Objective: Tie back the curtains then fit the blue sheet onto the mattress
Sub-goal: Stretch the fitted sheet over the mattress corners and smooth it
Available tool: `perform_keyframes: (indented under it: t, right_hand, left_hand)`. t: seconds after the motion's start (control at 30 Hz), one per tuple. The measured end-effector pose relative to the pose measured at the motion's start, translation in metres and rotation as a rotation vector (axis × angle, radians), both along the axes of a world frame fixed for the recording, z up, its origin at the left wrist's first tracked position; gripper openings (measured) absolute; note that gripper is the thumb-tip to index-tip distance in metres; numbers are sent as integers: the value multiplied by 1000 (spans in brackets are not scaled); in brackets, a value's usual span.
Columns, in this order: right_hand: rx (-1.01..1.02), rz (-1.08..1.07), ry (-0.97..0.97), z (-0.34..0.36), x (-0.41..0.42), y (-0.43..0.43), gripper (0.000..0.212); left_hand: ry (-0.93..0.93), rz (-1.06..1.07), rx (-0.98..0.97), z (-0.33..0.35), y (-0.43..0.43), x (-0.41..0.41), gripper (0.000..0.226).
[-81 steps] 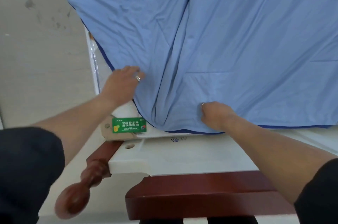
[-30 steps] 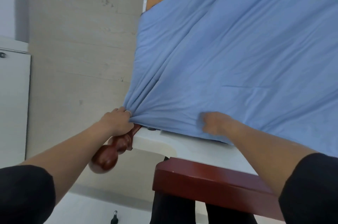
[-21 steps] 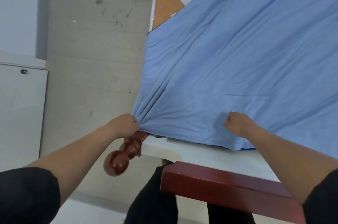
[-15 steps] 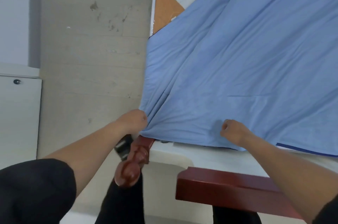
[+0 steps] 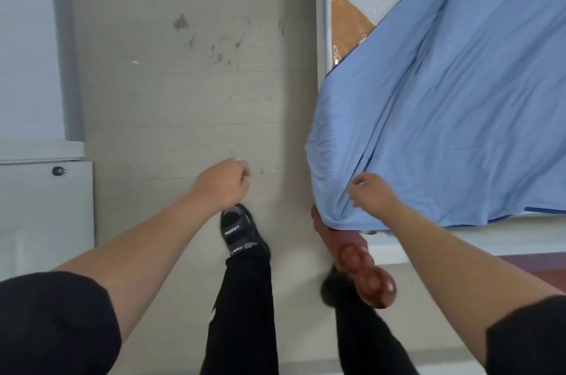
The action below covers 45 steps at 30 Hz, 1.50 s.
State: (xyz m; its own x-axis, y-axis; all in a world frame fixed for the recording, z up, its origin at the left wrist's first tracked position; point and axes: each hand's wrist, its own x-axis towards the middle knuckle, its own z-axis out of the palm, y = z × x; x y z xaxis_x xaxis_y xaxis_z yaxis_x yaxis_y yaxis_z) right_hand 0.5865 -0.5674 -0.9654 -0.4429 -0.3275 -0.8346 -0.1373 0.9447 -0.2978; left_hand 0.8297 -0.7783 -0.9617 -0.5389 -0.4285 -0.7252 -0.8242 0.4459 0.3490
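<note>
Your right hand [image 5: 372, 195] sits at the near corner of the blue sheet [image 5: 453, 117], fingers curled into the gathered cloth, which bunches and drapes down over that corner. You hold it there, I judge, because this is the spot where the sheet has to wrap over the mattress [image 5: 352, 11] edge; the folds fanning away from your grip show the fabric is drawn towards that one point. The view of your fingertips is soft, so I cannot say whether you pinch the hem itself or only press the fabric down.

Your left hand [image 5: 222, 187] hangs free over the floor [image 5: 183, 83], well apart from the sheet, its fingers loosely curled on nothing.

The sheet lies across the bed on the right, but at the far end a patch of patterned mattress shows bare, so the fit is only partly made. The drooping corner hangs touching the top of the red-brown bedpost [image 5: 361, 264], just beside your right wrist. That post crowds the corner, and the cloth could catch on it as you tuck. Your shoe [image 5: 239, 232] is planted left of the post, placing you at the side of the bed, likely for a better angle on the corner.
</note>
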Motion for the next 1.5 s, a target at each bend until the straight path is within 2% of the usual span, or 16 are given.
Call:
perform_keyframes:
  t: [0.1,0.27,0.57,0.67,0.83,0.9,1.0,1.17,1.33,1.43,1.5]
  right_hand:
    - [-88,175,-69,28,53,-53,7]
    - [-61,87,-39,37,75,-75,14]
    - [-74,-510,36,37,18,-69,8]
    - [-68,-658,-3,27,-7,-72,12]
    - [-18,-770,-84,3,-42,-90,12]
    - [24,-846,-109,-7,-63,-97,9]
    - [46,-949,-193,-15,-83,-107,18]
    - [-38,-1072,-234,-28,-96,-116,5]
    - [-2,-1273,-217,-37,-71,-109,8]
    - [18,-1380,-189,-50,-51,-112,1]
    - [50,-1460,-138,-59,-42,-115,7]
  left_hand:
    - [6,50,26,14,-10,30,29]
    - [36,82,91,33,-11,41,31]
    - [66,66,114,44,-55,-56,21]
    - [71,-41,128,38,-69,-112,25]
    - [35,-244,93,25,-93,-201,29]
    - [32,-390,75,19,-104,-251,32]
    - [-18,-705,5,9,-114,-317,45]
    - [29,-1178,-186,-17,-116,-402,56]
    - [76,-1985,-328,-45,-84,-443,67]
    - [151,-2204,-386,-70,-73,-455,73]
    - [189,-2288,-418,-85,-74,-457,65]
